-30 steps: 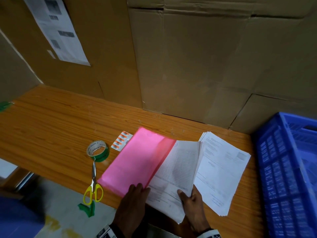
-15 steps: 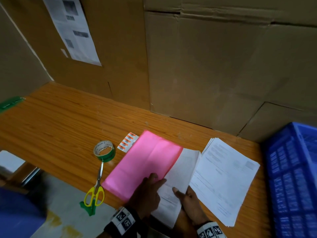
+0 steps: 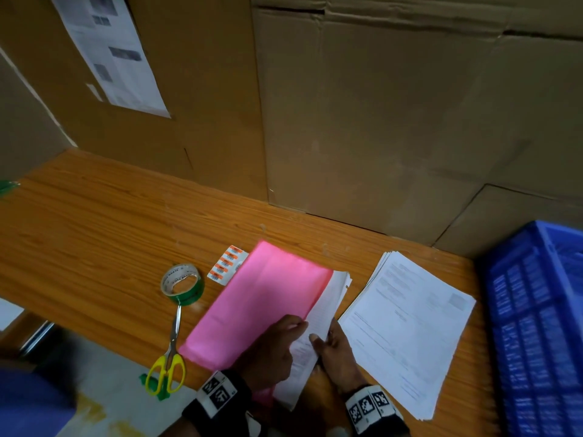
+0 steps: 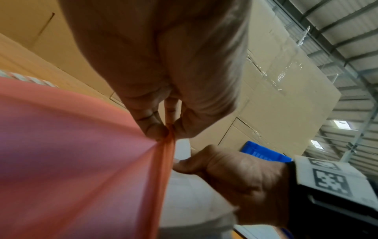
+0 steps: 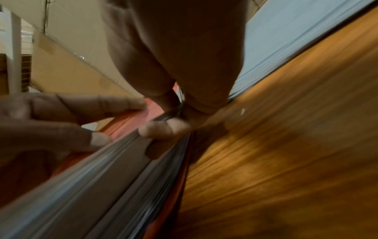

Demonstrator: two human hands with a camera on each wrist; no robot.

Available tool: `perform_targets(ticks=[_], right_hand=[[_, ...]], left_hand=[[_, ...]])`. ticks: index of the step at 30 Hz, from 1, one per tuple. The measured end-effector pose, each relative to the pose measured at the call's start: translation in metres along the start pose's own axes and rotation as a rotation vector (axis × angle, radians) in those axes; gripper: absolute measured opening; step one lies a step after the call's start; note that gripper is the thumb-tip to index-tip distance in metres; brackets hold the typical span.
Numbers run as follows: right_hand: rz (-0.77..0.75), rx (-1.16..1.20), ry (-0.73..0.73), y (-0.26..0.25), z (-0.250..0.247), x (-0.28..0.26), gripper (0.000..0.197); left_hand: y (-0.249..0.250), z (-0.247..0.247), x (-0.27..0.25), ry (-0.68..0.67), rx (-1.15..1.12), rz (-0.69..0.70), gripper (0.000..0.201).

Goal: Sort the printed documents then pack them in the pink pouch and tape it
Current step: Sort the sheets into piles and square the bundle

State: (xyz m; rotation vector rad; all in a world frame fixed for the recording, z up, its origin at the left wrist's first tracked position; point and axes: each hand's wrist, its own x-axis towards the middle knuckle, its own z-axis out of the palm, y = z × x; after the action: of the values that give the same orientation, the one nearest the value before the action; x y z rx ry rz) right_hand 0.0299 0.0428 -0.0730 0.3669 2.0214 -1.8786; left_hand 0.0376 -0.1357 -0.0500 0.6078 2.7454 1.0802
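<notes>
The pink pouch lies flat on the wooden table, near its front edge, with a sheaf of printed documents partly inside its open right side and sticking out toward the person. The left hand pinches the pouch's open edge between thumb and fingertip, as the left wrist view shows plainly. The right hand, just beside the left and right of the pouch's mouth, grips the near part of the sheaf, thumb on top. A second stack of printed sheets lies apart, to the right of the pouch, and past it stands a blue crate. Just left of the pouch's far corner lies a small sheet of orange labels; farther left sits a green tape roll, with yellow-handled scissors pointing at it from the table's front edge. Behind the pouch rises a cardboard wall.
</notes>
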Motion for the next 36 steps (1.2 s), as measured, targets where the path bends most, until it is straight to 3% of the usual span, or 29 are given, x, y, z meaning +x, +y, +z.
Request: perform_targets(ticks=[4, 9, 14, 17, 20, 26, 32, 36], right_hand=[[-0.061, -0.154, 0.033, -0.007, 0.024, 0.009, 0.041], [-0.033, -0.369, 0.022, -0.018, 0.029, 0.010, 0.015], [0.087, -0.197, -0.048, -0.013, 0.021, 0.011, 0.013], [0.068, -0.214, -0.031, -0.013, 0.029, 0.016, 0.011], [0.061, -0.275, -0.071, -0.012, 0.046, 0.023, 0.026], [0.112, -0.238, -0.107, -0.022, 0.055, 0.028, 0.016], [0.115, -0.420, -0.138, -0.027, 0.043, 0.009, 0.025], [0.119, -0.567, -0.181, -0.025, 0.050, 0.008, 0.015]], left_hand=[[-0.002, -0.002, -0.002, 0.060, -0.049, 0.073, 0.059], [-0.011, -0.002, -0.003, 0.077, -0.023, 0.075, 0.058], [-0.009, -0.004, -0.004, 0.139, -0.071, 0.089, 0.058], [-0.003, -0.004, -0.002, 0.177, -0.101, 0.145, 0.058], [-0.007, -0.003, -0.005, 0.145, -0.102, 0.112, 0.051], [-0.017, -0.011, -0.001, 0.057, -0.075, 0.032, 0.053], [-0.015, -0.011, -0.005, 0.062, -0.102, 0.025, 0.058], [-0.010, -0.013, -0.003, 0.020, -0.171, -0.005, 0.064]])
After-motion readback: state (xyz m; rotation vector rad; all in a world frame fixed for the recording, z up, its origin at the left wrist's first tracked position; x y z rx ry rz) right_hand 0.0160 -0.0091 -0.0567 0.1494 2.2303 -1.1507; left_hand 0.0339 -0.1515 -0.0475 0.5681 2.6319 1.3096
